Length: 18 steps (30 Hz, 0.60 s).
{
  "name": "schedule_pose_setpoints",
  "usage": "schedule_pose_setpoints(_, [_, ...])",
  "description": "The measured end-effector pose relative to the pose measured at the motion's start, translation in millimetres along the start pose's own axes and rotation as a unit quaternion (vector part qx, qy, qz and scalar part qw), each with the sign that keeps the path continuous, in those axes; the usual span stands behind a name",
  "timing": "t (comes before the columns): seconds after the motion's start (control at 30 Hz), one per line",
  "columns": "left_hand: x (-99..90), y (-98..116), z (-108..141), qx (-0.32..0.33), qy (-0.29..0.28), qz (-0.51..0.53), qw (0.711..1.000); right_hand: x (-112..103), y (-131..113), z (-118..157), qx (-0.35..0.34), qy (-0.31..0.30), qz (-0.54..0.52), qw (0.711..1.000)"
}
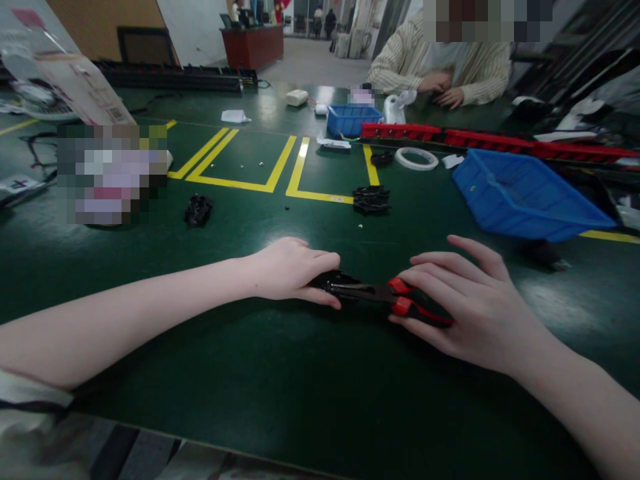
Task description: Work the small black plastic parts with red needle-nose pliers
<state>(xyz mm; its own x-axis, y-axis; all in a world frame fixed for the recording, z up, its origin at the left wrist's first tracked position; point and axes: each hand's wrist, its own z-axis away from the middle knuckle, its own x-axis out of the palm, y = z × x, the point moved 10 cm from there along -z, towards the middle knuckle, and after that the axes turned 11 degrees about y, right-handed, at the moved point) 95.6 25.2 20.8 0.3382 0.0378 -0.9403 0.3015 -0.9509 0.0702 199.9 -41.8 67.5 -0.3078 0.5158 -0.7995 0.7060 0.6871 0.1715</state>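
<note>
My left hand [293, 270] is closed around a small black part [327, 280], most of it hidden by the thumb and fingers. In my right hand [475, 307] are long-nose pliers [400, 297] with red and black handles. Their dark jaws point left and meet the black part beside my left thumb; whether they grip it, I cannot tell. Beyond my hands, a black bundle of small parts [371, 199] lies by the yellow tape, and a second black clump [198, 210] rests further left.
A blue bin [530, 193] stands tilted at the right, with a roll of white tape [416, 159] beside it. Behind are a small blue basket [353, 120] and a long red strip [490, 141]. Across the green table [280, 387] sits a person in a striped shirt [445, 63].
</note>
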Motion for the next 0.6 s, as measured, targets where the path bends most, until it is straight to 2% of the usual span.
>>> schedule_pose_setpoints(0.27, [-0.3, -1.3, 1.5, -0.004, 0.004, 0.026, 1.0, 1.2, 1.4, 1.5, -0.008, -0.003, 0.021, 1.0])
schedule_pose_setpoints(0.6, [0.8, -3.2, 1.3, -0.019, -0.001, 0.027, 0.999, 6.8, 10.3, 6.4, 0.04, -0.014, -0.021, 0.999])
